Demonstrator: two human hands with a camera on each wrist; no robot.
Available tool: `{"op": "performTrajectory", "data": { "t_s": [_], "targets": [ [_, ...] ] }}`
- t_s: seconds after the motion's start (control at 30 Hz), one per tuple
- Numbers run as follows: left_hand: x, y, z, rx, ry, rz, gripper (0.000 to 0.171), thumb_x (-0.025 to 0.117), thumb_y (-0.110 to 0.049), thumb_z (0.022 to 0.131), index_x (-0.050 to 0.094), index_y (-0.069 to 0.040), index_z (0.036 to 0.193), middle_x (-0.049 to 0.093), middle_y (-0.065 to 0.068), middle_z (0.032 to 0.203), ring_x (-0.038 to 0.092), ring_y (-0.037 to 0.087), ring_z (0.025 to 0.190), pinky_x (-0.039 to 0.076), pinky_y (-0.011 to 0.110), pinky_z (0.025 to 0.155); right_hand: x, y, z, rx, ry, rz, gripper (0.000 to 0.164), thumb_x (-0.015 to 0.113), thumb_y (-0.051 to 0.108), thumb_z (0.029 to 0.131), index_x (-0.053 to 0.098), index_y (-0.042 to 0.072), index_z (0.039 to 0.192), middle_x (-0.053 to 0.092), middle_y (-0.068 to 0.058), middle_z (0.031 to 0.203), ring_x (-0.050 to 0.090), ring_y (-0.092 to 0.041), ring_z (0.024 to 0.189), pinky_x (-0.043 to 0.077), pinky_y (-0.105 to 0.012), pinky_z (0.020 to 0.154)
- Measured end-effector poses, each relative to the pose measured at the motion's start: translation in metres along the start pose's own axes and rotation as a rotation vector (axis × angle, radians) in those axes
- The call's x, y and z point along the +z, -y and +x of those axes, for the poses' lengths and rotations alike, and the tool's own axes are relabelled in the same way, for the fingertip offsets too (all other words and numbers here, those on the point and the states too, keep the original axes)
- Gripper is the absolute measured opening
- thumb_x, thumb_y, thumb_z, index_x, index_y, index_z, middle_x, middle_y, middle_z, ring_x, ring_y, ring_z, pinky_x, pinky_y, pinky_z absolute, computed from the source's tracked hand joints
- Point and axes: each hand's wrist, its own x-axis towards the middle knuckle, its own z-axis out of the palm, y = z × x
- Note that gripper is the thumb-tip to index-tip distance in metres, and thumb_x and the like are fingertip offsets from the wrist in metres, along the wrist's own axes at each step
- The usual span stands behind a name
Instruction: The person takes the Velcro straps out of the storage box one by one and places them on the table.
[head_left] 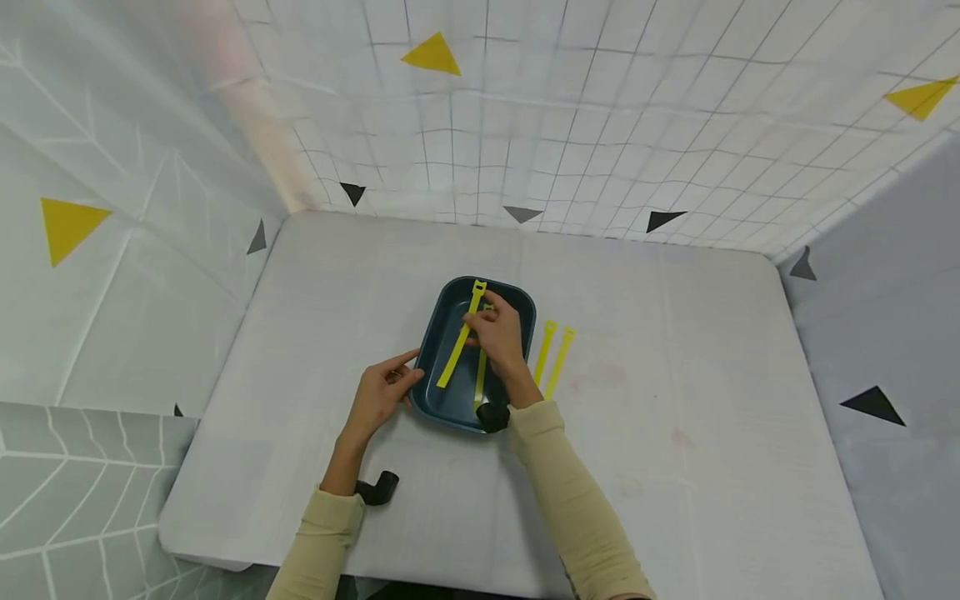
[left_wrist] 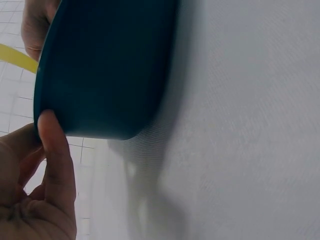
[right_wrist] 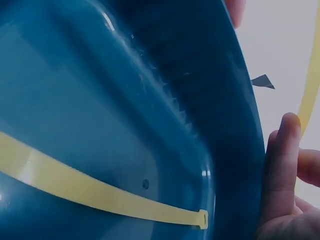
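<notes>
I can read no text, label, brand, number or sign: neither on the yellow strap (head_left: 454,354) in my right hand (head_left: 498,333), the tray (head_left: 453,404), nor the black elbow piece (head_left: 385,487) toward the tabletop's (head_left: 675,500) near edge. The sheet (head_left: 600,142) along its far edge shows only triangles (head_left: 435,56) and grid lines.

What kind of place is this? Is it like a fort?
A bit like one! It's probably a little indoor work booth, though I can't be sure. Patterned sheets surround three sides of a white-topped table, where someone is handling a blue tray and yellow straps.
</notes>
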Motion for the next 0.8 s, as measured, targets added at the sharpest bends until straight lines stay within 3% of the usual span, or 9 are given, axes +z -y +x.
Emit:
{"op": "performTrajectory", "data": {
  "t_s": [0.17, 0.57, 0.7, 0.8],
  "targets": [
    [-0.001, -0.012, -0.002, 0.016, 0.012, 0.001, 0.040, 0.064, -0.002, 0.096, 0.055, 0.014, 0.131, 0.061, 0.034, 0.089, 0.061, 0.045, 0.059, 0.057, 0.053, 0.057, -0.001, 0.006, -0.002, 0.005, -0.001, 0.003, 0.062, 0.067, 0.002, 0.092, 0.043, 0.005, 0.149, 0.069, -0.017, 0.102, 0.069, -0.024, 0.081, 0.062, -0.039, 0.066],
    [-0.003, -0.010, -0.003, 0.003, 0.015, -0.011, 0.041, 0.064, -0.003, 0.096, 0.055, 0.012, 0.133, 0.061, 0.035, 0.090, 0.060, 0.052, 0.063, 0.055, 0.058, 0.059, -0.006, 0.014, -0.004, 0.025, -0.011, 0.034, 0.061, 0.066, 0.001, 0.093, 0.042, 0.005, 0.149, 0.068, -0.017, 0.101, 0.068, -0.022, 0.080, 0.061, -0.030, 0.060],
    [-0.001, 0.012, 0.002, 0.018, 0.000, -0.005, 0.042, 0.066, -0.009, 0.096, 0.057, 0.009, 0.133, 0.063, 0.028, 0.088, 0.062, 0.041, 0.058, 0.058, 0.047, 0.054, -0.007, 0.015, -0.005, 0.027, -0.016, 0.030, 0.060, 0.067, 0.001, 0.093, 0.044, 0.006, 0.148, 0.068, -0.019, 0.103, 0.068, -0.022, 0.080, 0.061, -0.032, 0.062],
    [0.000, 0.019, 0.003, 0.030, -0.011, -0.015, 0.042, 0.067, -0.008, 0.095, 0.058, 0.010, 0.132, 0.063, 0.027, 0.086, 0.062, 0.038, 0.055, 0.057, 0.045, 0.052, -0.009, 0.016, -0.006, 0.025, -0.019, 0.033, 0.060, 0.067, 0.003, 0.092, 0.044, 0.006, 0.148, 0.068, -0.019, 0.104, 0.067, -0.021, 0.079, 0.061, -0.033, 0.064]
  ]
}}
